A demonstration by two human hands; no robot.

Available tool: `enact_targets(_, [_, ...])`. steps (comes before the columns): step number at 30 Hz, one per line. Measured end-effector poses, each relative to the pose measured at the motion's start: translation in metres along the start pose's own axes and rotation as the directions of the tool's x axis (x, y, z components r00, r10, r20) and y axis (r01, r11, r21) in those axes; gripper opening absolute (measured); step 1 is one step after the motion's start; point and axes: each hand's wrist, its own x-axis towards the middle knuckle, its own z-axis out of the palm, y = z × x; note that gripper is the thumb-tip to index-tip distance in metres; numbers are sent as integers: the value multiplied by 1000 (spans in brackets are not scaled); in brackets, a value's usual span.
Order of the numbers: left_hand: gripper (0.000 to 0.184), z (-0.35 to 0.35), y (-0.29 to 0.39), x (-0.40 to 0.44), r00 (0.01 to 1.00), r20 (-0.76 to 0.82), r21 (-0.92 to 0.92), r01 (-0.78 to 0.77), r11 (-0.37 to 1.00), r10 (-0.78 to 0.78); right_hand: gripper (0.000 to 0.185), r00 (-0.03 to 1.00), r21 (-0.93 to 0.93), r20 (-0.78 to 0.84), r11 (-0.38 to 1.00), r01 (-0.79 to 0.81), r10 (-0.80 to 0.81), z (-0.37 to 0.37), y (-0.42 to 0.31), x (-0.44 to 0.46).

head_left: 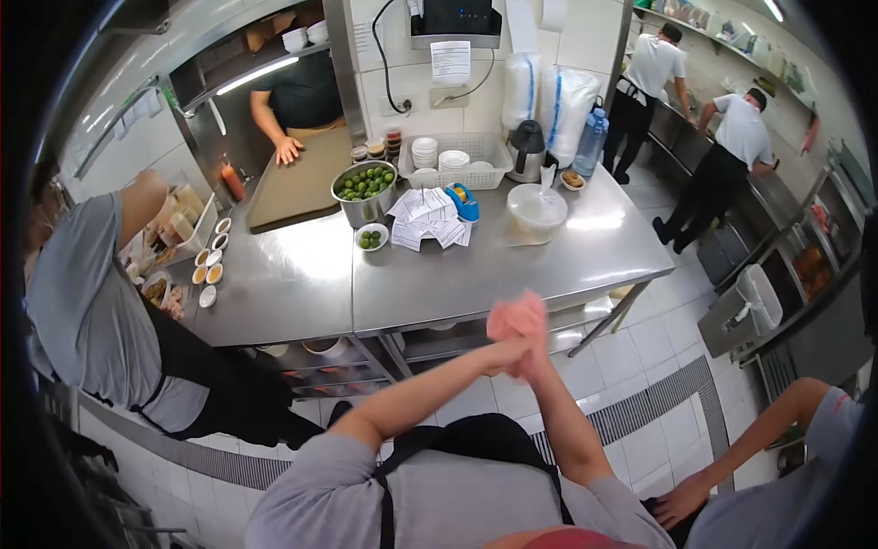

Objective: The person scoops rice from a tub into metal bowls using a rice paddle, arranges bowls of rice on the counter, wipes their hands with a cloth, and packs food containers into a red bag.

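In front of the steel counter, my two hands meet in a blur of motion. My left hand [505,355] is closed at the base of a pink item [519,320] that looks like a thin glove or cloth. My right hand [533,364] is at the same spot, mostly covered by the pink item; its fingers are hidden. Above my hands lies the counter [439,288], which they do not touch. Nearest on it are a lidded clear plastic tub [536,215] and white paper slips [430,218].
A metal pot of green limes [364,186], a lime bowl [371,238], a basket of white cups [489,165] and small sauce cups [215,274] stand on the counter. Co-workers stand close left [128,302] and right [786,494]. A bin [743,311] stands at right.
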Motion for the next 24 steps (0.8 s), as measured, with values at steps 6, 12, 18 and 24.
enact_targets(6, [27, -46, 6, -2, 920, -390, -490, -177, 854, -34, 38, 971, -851, 239, 482, 207, 6, 92, -58, -35])
enact_targets(12, [36, -37, -1, -23, 575, -615, 672, 26, 740, 539, 29, 887, -537, 462, 792, 291, -12, 42, -99, -20])
enact_targets(18, [42, 10, 5, -36, 957, -269, -275, -189, 943, 114, 41, 905, -922, 378, 7, 387, -195, 98, -87, -31])
enact_targets(24, [29, -11, 5, -25, 643, -664, -118, -593, 796, 381, 28, 698, -665, 705, -220, 713, 130, 109, -92, -49])
